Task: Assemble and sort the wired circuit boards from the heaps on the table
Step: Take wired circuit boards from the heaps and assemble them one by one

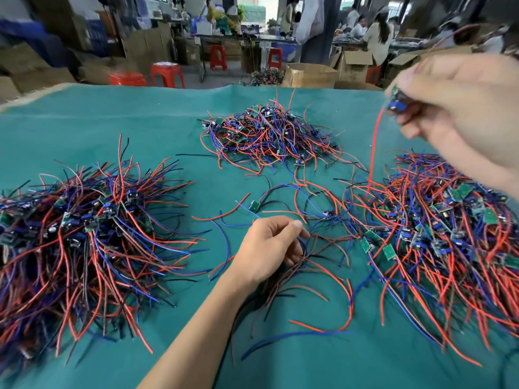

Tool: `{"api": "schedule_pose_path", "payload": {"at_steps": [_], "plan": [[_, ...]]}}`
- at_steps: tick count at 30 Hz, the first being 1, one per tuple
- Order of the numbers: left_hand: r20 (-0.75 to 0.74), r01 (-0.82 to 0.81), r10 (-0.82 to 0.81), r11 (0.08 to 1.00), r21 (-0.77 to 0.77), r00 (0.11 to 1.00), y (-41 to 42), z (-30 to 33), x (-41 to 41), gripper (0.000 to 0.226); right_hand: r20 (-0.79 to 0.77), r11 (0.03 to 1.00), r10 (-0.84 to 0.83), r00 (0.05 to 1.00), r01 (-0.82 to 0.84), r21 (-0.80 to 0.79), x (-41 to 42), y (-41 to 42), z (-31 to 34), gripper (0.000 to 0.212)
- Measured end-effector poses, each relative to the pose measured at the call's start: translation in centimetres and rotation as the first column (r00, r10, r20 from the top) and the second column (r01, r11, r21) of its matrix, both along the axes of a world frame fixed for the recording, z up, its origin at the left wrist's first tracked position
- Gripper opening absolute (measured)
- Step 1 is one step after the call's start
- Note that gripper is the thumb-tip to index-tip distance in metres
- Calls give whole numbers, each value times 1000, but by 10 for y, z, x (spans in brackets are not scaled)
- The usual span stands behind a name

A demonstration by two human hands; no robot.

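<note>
Three heaps of small green circuit boards with red, blue and black wires lie on the green cloth: a left heap (pixel 84 237), a far middle heap (pixel 269 133) and a right heap (pixel 449 234). My right hand (pixel 460 108) is raised at the upper right and pinches a wired circuit board (pixel 396 102); its red wire (pixel 373 153) hangs down to the right heap. My left hand (pixel 269 245) rests low in the middle, fingers curled round a bundle of wires (pixel 309 265) that fans out toward me. A loose board (pixel 255 206) lies just beyond that hand.
The green cloth (pixel 126 119) covers the whole table. Beyond its far edge stand red stools (pixel 167 74), cardboard boxes (pixel 309 75) and workbenches with people at them. Bare cloth lies between the left and middle heaps.
</note>
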State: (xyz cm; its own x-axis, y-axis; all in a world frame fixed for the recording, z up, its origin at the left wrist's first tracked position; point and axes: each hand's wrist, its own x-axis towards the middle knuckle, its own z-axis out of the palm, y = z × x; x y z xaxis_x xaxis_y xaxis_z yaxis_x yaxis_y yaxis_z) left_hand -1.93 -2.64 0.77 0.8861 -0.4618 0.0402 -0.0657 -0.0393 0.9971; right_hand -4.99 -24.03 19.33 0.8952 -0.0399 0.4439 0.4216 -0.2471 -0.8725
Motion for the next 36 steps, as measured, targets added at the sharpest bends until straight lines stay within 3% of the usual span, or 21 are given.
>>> {"api": "schedule_pose_path", "payload": {"at_steps": [4,7,9,10,11,12,13,14,15,16,17,19,21,24,26,28,31,33,36], "plan": [[-20,-28,28,999,-27,999,0,0,0,29,-23,1000,-25,999,25,-1,4,3,-12,6],[-35,-78,76,994,-73,997,0,1,1,18,-17,938,-335,942,331,-104,5,-27,-12,7],[-40,-107,103,989,-101,994,0,2,1,11,2,767,-579,815,546,-338,3,-63,-17,14],[-38,-123,120,986,-108,992,1,3,1,11,-30,665,-655,755,558,-496,-1,-77,-21,22],[-36,-138,135,984,-112,990,1,2,0,12,-88,584,-717,691,527,-617,0,-98,-27,43],[-34,-147,144,982,-116,989,0,2,1,14,-76,492,-764,641,501,-712,3,-113,-34,79],[-34,-151,148,981,-119,988,0,2,0,15,-30,408,-783,621,476,-779,4,-118,-40,100],[-36,-153,150,981,-118,988,-1,2,0,16,52,333,-775,630,477,-813,0,-108,-45,87],[-34,-156,153,981,-114,988,-1,1,-1,16,173,237,-755,632,510,-827,-2,-87,-50,55],[-31,-162,159,981,-107,987,-1,1,-1,16,255,208,-692,676,524,-826,-3,-61,-58,26],[-29,-166,164,981,-101,986,-1,1,0,17,248,253,-592,767,468,-846,0,-38,-69,15],[-31,-168,166,981,-97,986,-2,1,0,17,56,298,-435,899,202,-933,11,0,-98,20],[-30,-166,164,982,-92,986,-1,1,0,16,-78,258,-400,913,30,-966,28,18,-128,27],[-39,-157,154,984,-88,987,0,1,1,13,-71,238,-454,888,44,-970,42,22,-154,22],[-45,-151,147,985,-88,988,-1,0,2,12,-15,357,-423,906,152,-922,46,18,-158,13],[-45,-141,138,987,-82,989,-2,-2,3,12,47,557,-451,891,322,-766,44,15,-154,6],[-40,-126,123,989,-74,992,-2,-3,3,14,32,801,-513,858,491,-342,35,20,-143,6],[-48,-120,116,988,-96,992,-2,-2,3,16,-7,891,-446,895,443,-97,24,33,-144,3],[-63,-108,100,985,-131,993,-2,1,3,24,-23,956,-290,957,291,48,5,59,-158,17]]}}
